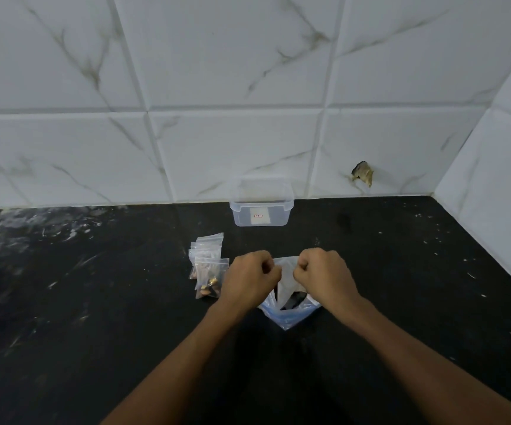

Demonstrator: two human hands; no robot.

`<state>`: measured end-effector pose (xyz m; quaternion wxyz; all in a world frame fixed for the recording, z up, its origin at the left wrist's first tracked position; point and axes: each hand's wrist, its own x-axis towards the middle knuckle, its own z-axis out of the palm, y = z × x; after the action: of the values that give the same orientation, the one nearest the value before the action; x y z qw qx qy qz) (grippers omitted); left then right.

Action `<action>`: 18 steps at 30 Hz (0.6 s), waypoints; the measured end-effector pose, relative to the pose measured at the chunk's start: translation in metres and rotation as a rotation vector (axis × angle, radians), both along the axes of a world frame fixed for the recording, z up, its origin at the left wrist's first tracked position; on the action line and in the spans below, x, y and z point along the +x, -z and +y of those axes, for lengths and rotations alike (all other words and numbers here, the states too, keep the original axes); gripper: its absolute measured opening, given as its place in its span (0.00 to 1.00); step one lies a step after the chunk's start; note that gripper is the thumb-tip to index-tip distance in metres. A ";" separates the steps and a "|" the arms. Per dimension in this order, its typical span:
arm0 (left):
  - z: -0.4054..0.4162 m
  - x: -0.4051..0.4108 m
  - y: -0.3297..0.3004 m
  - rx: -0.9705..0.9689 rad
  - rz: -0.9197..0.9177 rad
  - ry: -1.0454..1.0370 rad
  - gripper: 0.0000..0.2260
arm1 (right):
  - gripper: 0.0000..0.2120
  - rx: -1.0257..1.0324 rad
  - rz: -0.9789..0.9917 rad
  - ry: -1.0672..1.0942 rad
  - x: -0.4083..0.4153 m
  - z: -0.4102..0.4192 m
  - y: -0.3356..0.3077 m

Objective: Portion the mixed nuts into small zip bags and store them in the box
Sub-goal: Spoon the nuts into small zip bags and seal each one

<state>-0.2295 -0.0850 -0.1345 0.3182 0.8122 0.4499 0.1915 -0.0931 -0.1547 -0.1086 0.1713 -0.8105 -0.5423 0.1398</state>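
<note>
A large clear plastic bag (288,314) with a blue zip edge lies on the black counter in the middle. My left hand (248,280) and my right hand (324,277) both pinch its top edge with curled fingers, close together. Dark contents show through the bag's opening. Several small zip bags (208,265) lie just left of my left hand, some holding mixed nuts. A clear plastic box (262,207) without a lid stands by the wall behind the hands.
The black counter (95,302) has white scuff marks and specks. White marble-look tiles form the back wall and the right side wall (493,210). A chipped hole (363,173) shows in the back tile at the right.
</note>
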 end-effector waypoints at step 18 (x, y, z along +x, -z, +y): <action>0.013 -0.005 0.022 -0.153 -0.352 0.161 0.26 | 0.11 0.072 0.063 0.042 0.035 0.002 0.005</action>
<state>-0.2347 -0.0721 -0.1569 0.4669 0.7731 0.3340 0.2698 -0.0581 -0.1530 -0.1138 0.2202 -0.8103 -0.5241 0.1421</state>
